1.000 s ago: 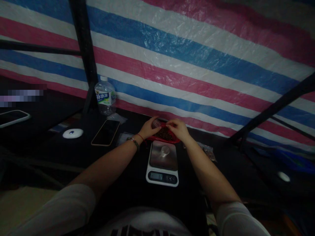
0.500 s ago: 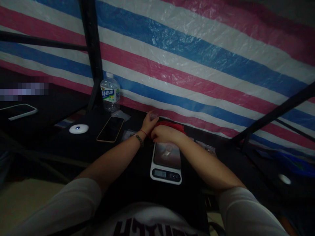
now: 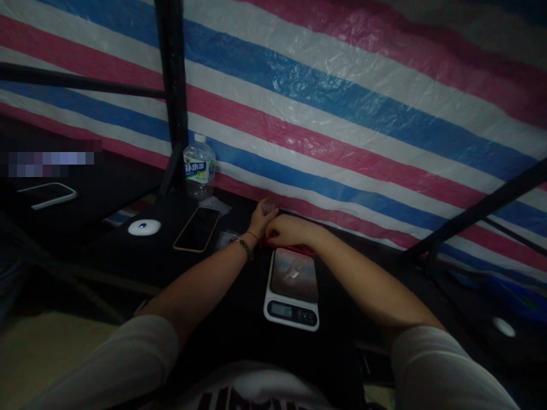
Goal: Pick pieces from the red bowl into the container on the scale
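Note:
My left hand (image 3: pixel 261 217) is closed around a small clear cup (image 3: pixel 268 207) just beyond the kitchen scale (image 3: pixel 293 289). My right hand (image 3: pixel 285 230) lies curled beside it, fingers folded, over a red tray (image 3: pixel 299 249) that it mostly hides. What the right hand holds, if anything, is hidden. The scale's steel plate carries a small clear lid-like piece (image 3: pixel 294 269). A bead bracelet and a red string sit on my left wrist.
A water bottle (image 3: pixel 199 167) stands by a black post (image 3: pixel 173 97). A phone (image 3: pixel 197 228) and a white round device (image 3: pixel 144 227) lie left of my hands. Another phone (image 3: pixel 47 195) is at far left. A striped tarp (image 3: pixel 342 108) backs the dark table.
My right hand moved left from the tray of dark pieces and curled up beside my left hand. The tray's contents are now covered. The camera shifted slightly left.

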`<action>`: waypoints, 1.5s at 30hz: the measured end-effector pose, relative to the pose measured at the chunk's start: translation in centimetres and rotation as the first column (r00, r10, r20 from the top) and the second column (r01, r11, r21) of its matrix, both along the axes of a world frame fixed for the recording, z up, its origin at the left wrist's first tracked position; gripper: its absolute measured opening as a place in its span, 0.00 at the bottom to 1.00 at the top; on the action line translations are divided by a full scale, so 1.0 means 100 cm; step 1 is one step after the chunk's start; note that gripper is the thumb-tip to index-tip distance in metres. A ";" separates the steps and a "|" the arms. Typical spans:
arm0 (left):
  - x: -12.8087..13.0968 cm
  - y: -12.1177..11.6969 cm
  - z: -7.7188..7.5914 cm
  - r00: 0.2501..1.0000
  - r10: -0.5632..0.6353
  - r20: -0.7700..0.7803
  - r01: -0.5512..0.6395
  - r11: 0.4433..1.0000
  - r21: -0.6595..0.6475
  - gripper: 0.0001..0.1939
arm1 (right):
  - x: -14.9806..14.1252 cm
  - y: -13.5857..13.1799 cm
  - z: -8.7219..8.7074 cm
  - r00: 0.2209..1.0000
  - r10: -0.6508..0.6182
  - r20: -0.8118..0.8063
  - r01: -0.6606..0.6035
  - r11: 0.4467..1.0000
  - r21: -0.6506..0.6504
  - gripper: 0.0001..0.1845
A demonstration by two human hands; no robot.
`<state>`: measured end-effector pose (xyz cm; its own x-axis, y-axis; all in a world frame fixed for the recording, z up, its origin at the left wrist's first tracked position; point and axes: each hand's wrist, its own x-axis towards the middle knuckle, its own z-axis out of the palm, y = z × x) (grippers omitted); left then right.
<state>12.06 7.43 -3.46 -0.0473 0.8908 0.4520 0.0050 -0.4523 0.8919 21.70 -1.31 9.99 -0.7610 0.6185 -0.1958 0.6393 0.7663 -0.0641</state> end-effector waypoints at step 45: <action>-0.013 -0.016 0.021 0.606 0.059 -0.794 -0.135 0.990 -0.030 0.25 | 0.050 0.049 -0.081 0.882 -0.467 -0.059 0.466 0.884 -0.035 0.36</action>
